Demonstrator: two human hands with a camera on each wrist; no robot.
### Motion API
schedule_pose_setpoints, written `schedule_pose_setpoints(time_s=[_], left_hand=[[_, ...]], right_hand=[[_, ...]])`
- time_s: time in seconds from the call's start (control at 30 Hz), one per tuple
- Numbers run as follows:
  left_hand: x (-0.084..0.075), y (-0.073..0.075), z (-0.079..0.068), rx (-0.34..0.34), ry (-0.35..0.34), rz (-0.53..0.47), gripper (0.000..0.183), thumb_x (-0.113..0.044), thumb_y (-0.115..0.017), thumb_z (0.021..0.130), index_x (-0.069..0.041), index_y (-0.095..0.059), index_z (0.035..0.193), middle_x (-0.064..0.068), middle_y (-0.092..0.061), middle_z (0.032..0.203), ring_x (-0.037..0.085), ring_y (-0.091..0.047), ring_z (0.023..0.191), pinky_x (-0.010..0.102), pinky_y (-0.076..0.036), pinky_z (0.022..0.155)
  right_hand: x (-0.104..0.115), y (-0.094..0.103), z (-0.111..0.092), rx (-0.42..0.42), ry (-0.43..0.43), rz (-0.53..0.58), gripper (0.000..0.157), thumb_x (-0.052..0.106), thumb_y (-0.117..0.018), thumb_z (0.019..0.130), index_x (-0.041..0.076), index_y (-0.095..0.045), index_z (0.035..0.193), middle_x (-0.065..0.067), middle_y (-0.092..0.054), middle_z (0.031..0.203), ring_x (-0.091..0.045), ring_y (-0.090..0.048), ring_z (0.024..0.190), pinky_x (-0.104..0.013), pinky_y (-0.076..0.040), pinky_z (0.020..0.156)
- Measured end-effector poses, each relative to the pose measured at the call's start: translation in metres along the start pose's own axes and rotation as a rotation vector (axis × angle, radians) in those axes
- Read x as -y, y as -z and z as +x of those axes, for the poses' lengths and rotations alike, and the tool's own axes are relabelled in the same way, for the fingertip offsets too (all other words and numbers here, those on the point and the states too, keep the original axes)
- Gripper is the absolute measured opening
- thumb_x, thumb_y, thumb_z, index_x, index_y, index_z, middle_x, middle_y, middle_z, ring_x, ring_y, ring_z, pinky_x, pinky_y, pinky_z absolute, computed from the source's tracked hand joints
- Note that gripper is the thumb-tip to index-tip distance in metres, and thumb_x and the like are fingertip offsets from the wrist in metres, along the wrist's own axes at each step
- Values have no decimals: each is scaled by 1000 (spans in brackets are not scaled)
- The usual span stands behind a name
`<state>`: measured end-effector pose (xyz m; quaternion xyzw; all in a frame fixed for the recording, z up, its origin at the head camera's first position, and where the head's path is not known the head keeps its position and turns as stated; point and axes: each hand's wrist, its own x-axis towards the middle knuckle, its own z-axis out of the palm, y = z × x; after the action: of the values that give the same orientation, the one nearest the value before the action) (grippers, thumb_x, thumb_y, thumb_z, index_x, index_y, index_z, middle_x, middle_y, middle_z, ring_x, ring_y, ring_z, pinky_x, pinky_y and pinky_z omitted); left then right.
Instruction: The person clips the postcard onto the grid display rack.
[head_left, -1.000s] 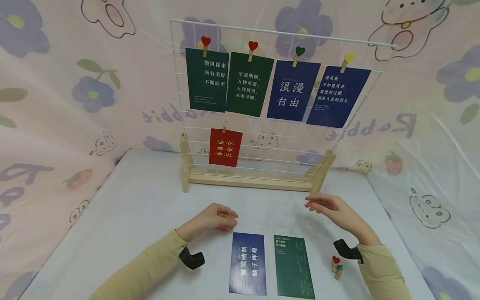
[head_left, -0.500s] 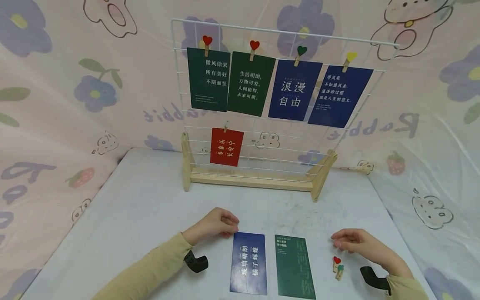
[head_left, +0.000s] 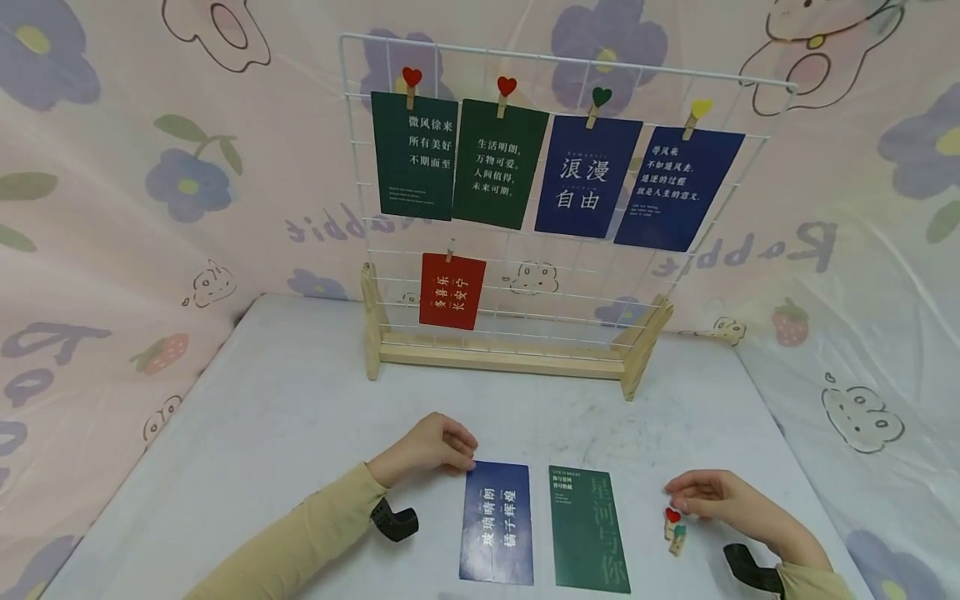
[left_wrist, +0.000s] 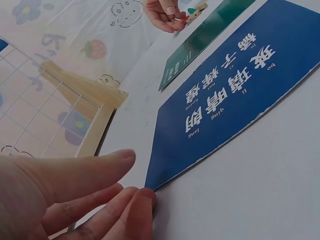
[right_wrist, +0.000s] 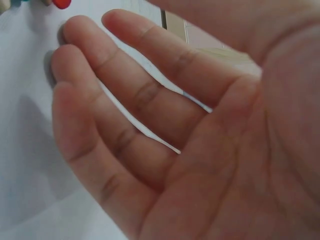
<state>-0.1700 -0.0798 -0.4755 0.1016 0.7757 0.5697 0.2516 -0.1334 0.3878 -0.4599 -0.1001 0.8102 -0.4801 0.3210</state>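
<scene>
A blue postcard (head_left: 495, 522) with white characters lies on the table. At its upper left corner is my left hand (head_left: 427, 450); in the left wrist view fingertips (left_wrist: 145, 195) are at the card's corner, with the thumb raised apart from them. Two small wooden clothespins (head_left: 674, 533), one with a red heart and one with a green top, lie right of a green postcard (head_left: 592, 529). My right hand (head_left: 720, 500) hovers close beside them, fingers loosely bent. Nothing is held in its palm (right_wrist: 200, 165) in the right wrist view.
A white wire grid rack (head_left: 525, 287) on a wooden base (head_left: 502, 358) stands behind. Two green cards (head_left: 412, 154) and two blue cards (head_left: 588, 179) hang along its top by heart clips; a smaller red card (head_left: 452, 292) hangs lower. A patterned cloth (head_left: 187, 275) surrounds the table.
My right hand has moved right and toward me, from before the rack to the clothespins. The left hand has come slightly nearer to reach the blue postcard's corner.
</scene>
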Motion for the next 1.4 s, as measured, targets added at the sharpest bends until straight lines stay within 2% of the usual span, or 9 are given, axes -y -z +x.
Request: schedule_pose_setpoints(time_s=[0.17,0.53,0.8,0.93,1.07,1.3,1.4], left_hand=[[-1,1,-1,-1,-1,12,33,4,-80,71,6,-67,101,12,-69,87,13,-63,69,28,-56,61],[4,1,-3,-27,6,8,34,4,-81,70,5,-68,100,13,-69,86,13,-63,68,27,-54,59],[9,2,-2,-45,25,18,27,2,-81,71,5,-69,94,7,-68,77,13,-63,62,29,-56,58],[9,2,-2,-45,44,18,23,2,-81,72,4,-69,92,7,-68,74,14,-63,57,29,-56,55],[9,2,-2,-49,57,20,21,1,-81,72,4,-70,89,7,-68,71,14,-62,54,29,-56,53],[10,1,1,-63,65,25,18,0,-82,71,2,-71,84,6,-68,69,13,-62,52,28,-56,52],[11,0,2,-78,56,45,17,0,-83,70,1,-71,82,6,-67,67,12,-61,50,27,-55,51]], right_hand=[[-1,-2,-1,7,13,4,37,15,-60,95,-12,-56,119,-17,-65,104,-18,-63,86,-29,-52,67],[-2,-3,0,22,34,17,36,13,-60,95,-13,-56,120,-19,-65,105,-17,-64,88,-27,-52,68],[-4,-3,2,46,79,23,35,10,-59,95,-14,-55,119,-21,-64,106,-16,-64,89,-26,-53,73],[-5,-4,3,48,74,26,34,9,-60,94,-14,-56,118,-20,-64,104,-16,-63,87,-27,-54,74],[-6,-4,4,37,64,22,34,9,-62,93,-13,-57,118,-18,-64,102,-16,-62,85,-27,-54,72],[-10,-5,5,53,113,-8,32,10,-61,93,-12,-58,117,-15,-64,97,-13,-61,81,-26,-53,69],[-10,-6,6,54,104,-6,32,10,-62,93,-12,-59,116,-14,-64,96,-12,-61,80,-26,-53,69]])
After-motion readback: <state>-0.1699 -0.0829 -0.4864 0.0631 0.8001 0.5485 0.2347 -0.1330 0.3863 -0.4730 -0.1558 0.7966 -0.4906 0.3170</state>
